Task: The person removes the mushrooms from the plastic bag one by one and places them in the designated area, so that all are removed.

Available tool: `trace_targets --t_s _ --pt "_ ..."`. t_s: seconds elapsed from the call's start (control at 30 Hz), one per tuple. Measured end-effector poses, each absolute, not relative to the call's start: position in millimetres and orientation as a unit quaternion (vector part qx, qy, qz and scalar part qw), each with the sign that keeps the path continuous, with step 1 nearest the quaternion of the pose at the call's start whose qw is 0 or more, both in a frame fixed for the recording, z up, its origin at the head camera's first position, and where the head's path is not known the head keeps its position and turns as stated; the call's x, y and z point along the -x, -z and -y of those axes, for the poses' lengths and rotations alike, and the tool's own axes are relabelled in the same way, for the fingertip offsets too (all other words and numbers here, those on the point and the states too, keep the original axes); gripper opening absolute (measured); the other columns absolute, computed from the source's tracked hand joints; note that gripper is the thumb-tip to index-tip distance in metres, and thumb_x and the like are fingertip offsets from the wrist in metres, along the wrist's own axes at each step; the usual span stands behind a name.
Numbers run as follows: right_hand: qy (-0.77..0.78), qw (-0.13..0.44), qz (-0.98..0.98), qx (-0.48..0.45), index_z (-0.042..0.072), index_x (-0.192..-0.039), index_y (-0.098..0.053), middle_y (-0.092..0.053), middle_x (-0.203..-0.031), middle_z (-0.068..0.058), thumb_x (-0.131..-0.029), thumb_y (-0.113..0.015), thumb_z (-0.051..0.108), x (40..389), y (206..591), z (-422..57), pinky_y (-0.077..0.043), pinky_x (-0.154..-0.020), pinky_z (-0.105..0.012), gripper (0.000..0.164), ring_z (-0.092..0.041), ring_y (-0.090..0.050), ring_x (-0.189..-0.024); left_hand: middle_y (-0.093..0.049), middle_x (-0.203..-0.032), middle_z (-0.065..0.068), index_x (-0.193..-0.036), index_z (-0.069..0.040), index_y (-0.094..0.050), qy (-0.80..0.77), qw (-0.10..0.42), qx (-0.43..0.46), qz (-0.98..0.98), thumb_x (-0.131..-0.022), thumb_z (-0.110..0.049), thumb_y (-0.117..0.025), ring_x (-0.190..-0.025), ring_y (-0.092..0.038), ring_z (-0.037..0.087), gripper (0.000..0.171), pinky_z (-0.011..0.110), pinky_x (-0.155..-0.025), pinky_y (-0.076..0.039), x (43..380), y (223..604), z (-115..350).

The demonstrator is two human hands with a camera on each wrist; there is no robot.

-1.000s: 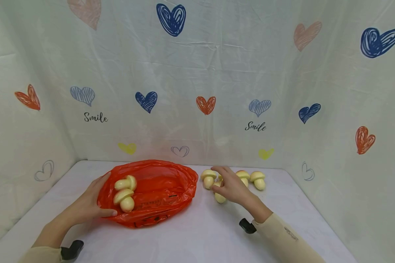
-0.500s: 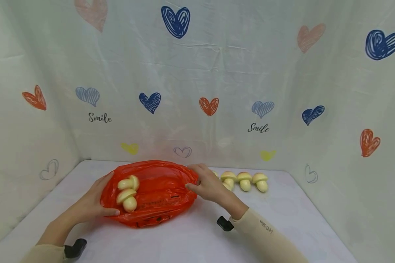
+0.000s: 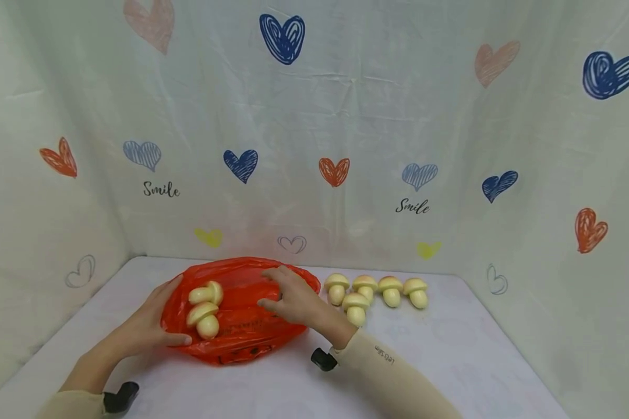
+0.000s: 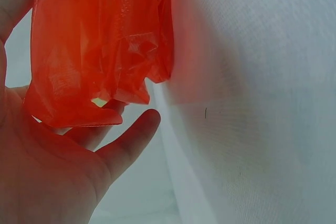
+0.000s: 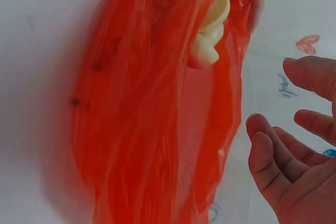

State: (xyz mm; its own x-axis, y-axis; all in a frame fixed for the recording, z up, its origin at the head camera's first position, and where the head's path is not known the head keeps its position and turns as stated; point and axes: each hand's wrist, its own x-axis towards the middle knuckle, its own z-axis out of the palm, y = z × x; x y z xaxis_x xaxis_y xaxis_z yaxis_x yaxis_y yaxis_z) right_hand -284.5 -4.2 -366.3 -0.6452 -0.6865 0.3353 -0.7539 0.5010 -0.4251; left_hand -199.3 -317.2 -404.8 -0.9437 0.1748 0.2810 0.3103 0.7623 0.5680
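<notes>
A red plastic bag lies on the table with its mouth facing up. Inside its left end are two pale yellow mushrooms, one above the other. My left hand spans the bag's left end, its thumb along the near rim. In the left wrist view, the bag's folds lie against that spread hand. Over the bag's right half hovers my right hand, fingers apart and holding nothing. The right wrist view shows this hand loosely bent beside the bag.
Right of the bag, several more mushrooms stand in a row, with one mushroom in front of it. The white table backs onto a white curtain printed with hearts. Black wrist bands sit at both sleeves.
My right hand has moved left from among the mushrooms to above the bag's right half, carrying nothing. The left hand stays at the bag's left end.
</notes>
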Motion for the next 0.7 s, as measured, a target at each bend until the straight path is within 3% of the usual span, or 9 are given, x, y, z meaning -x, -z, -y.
trace_targets --t_s 0.13,0.4,0.63,0.7 --pt "-0.27 0.058 0.859 -0.43 0.019 -0.136 -0.048 -0.052 -0.119 0.005 -0.089 -0.067 0.037 285 372 20 -0.048 -0.068 -0.017 0.053 -0.007 -0.052 -0.076 -0.024 -0.143 0.029 -0.15 -0.002 -0.014 0.316 0.107 0.128 0.934 -0.062 -0.041 -0.087 -0.122 -0.033 0.049 0.121 0.064 -0.082 -0.048 199 406 318" --pt "-0.26 0.04 0.85 -0.456 0.021 -0.138 -0.047 -0.049 -0.129 0.003 -0.089 -0.065 0.04 281 382 54 -0.047 -0.08 -0.017 0.055 -0.007 -0.053 -0.091 -0.025 -0.142 0.029 -0.151 -0.003 -0.013 0.317 0.108 0.127 0.934 -0.062 -0.042 -0.086 -0.123 -0.033 0.049 0.122 0.064 -0.082 -0.048 200 407 319" --pt "-0.262 -0.003 0.852 -0.454 0.026 -0.137 -0.046 -0.049 -0.123 0.005 -0.088 -0.066 0.043 279 392 81 -0.046 -0.073 -0.014 0.056 -0.006 -0.053 -0.087 -0.023 -0.144 0.029 -0.152 -0.005 -0.012 0.315 0.102 0.121 0.936 -0.063 -0.043 -0.086 -0.124 -0.033 0.049 0.122 0.064 -0.083 -0.047 199 405 319" --pt "-0.266 -0.015 0.852 -0.45 0.027 -0.136 -0.047 -0.05 -0.123 0.005 -0.087 -0.067 0.043 278 395 87 -0.046 -0.077 -0.015 0.055 -0.006 -0.053 -0.093 -0.022 -0.144 0.029 -0.152 -0.006 -0.011 0.316 0.094 0.115 0.937 -0.063 -0.043 -0.086 -0.124 -0.032 0.05 0.122 0.063 -0.082 -0.048 198 404 319"
